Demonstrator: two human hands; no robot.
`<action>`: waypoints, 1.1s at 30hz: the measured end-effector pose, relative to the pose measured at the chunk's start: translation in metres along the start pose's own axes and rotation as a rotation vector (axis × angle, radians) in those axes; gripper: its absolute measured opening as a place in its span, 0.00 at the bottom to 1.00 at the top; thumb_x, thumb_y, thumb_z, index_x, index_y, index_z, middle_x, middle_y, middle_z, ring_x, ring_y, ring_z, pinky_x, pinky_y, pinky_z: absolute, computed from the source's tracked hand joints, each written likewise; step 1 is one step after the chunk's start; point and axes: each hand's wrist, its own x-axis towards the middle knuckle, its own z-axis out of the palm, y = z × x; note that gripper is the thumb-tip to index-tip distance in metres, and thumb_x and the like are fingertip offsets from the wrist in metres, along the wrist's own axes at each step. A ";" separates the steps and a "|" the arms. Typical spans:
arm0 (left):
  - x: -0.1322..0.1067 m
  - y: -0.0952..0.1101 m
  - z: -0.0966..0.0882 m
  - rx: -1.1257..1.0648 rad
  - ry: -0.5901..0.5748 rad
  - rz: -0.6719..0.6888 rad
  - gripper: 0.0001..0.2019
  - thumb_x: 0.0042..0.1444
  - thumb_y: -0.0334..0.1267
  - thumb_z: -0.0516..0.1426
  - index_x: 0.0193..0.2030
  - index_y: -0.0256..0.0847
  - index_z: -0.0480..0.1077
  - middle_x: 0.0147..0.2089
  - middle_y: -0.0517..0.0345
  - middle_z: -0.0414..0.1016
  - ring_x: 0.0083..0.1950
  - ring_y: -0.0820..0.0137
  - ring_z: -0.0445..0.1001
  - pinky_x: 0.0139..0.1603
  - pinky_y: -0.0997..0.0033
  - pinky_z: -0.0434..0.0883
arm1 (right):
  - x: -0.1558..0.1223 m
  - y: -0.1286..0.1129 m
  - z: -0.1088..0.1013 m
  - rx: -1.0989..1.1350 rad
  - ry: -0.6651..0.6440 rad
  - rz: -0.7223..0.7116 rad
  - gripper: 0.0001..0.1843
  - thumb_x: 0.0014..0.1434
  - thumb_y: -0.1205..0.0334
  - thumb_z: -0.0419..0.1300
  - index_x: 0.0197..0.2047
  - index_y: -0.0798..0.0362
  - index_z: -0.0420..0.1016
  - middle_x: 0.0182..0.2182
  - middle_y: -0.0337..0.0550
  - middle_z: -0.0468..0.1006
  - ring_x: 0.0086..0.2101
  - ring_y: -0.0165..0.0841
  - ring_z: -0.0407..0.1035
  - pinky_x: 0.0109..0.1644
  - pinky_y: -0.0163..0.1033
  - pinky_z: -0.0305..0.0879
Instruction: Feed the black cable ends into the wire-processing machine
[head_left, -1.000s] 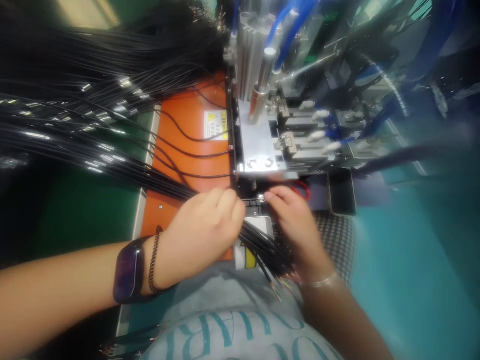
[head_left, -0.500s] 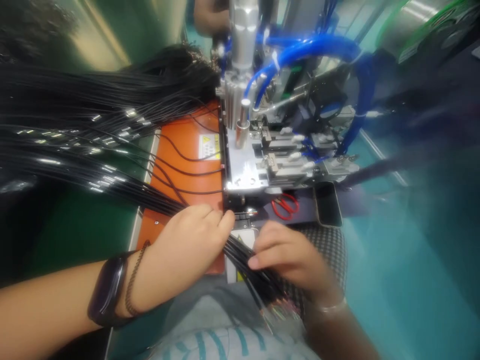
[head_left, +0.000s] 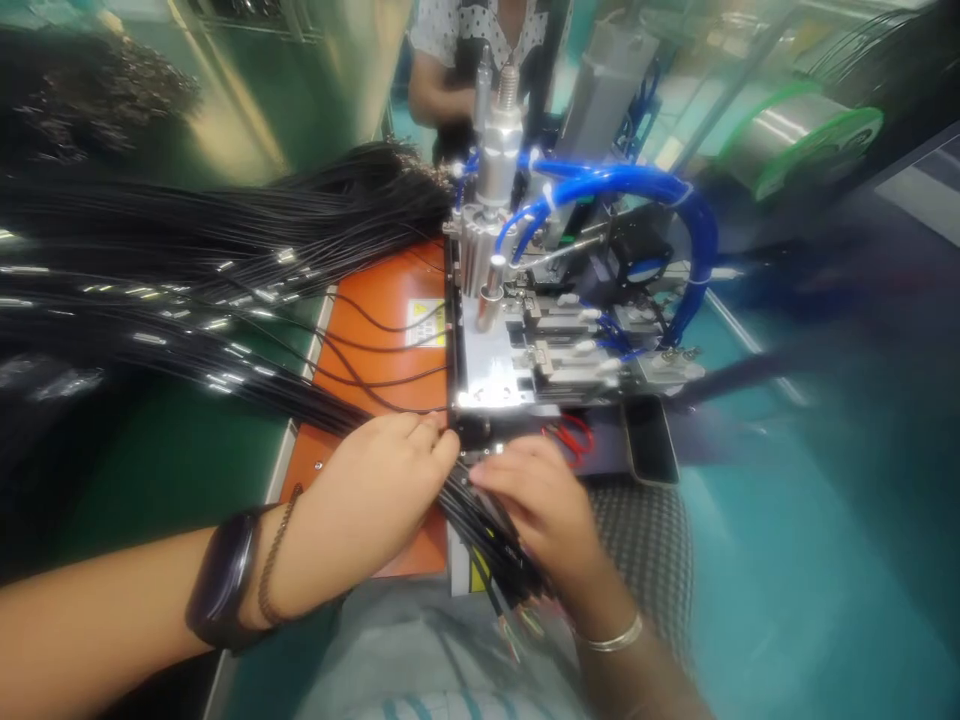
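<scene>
My left hand (head_left: 367, 495) is closed around a thick bundle of black cables (head_left: 187, 330) that fans out to the left over the orange plate (head_left: 375, 300). The bundle's stripped ends (head_left: 510, 590) stick out below my hands, toward my lap. My right hand (head_left: 536, 505) lies on the cable ends with its fingers pinched on one cable, fingertips at the front slot of the metal machine (head_left: 495, 375). Both hands almost touch just below the machine's silver block.
Blue air hoses (head_left: 622, 185) loop over the machine. Red-handled scissors (head_left: 570, 435) and a dark phone (head_left: 651, 440) lie right of my hands. Another person's torso (head_left: 480, 45) stands behind the machine. A wire spool (head_left: 810, 130) sits at the back right.
My right hand has moved up from the cable ends to the machine's front slot. The view has tilted up, bringing in the person behind the machine. My left hand has kept its hold.
</scene>
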 end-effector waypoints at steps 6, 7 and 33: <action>-0.005 0.004 0.001 0.003 0.238 0.197 0.15 0.57 0.26 0.49 0.50 0.29 0.68 0.48 0.44 0.74 0.49 0.58 0.72 0.49 0.56 0.73 | 0.010 0.002 0.003 0.031 0.051 0.108 0.09 0.58 0.71 0.59 0.40 0.47 0.77 0.35 0.38 0.80 0.39 0.34 0.66 0.45 0.43 0.66; -0.005 0.004 0.004 0.004 0.264 0.211 0.14 0.58 0.27 0.49 0.48 0.29 0.69 0.46 0.44 0.74 0.48 0.58 0.72 0.48 0.57 0.73 | 0.010 0.002 0.003 0.046 0.049 0.116 0.10 0.58 0.71 0.59 0.40 0.47 0.77 0.36 0.38 0.80 0.39 0.34 0.67 0.45 0.43 0.66; -0.003 0.000 0.009 -0.264 0.091 0.126 0.14 0.59 0.31 0.51 0.51 0.38 0.67 0.44 0.51 0.73 0.45 0.64 0.72 0.43 0.63 0.71 | -0.002 -0.005 0.002 0.133 0.249 0.260 0.05 0.54 0.69 0.63 0.34 0.50 0.76 0.30 0.41 0.78 0.33 0.33 0.71 0.38 0.40 0.70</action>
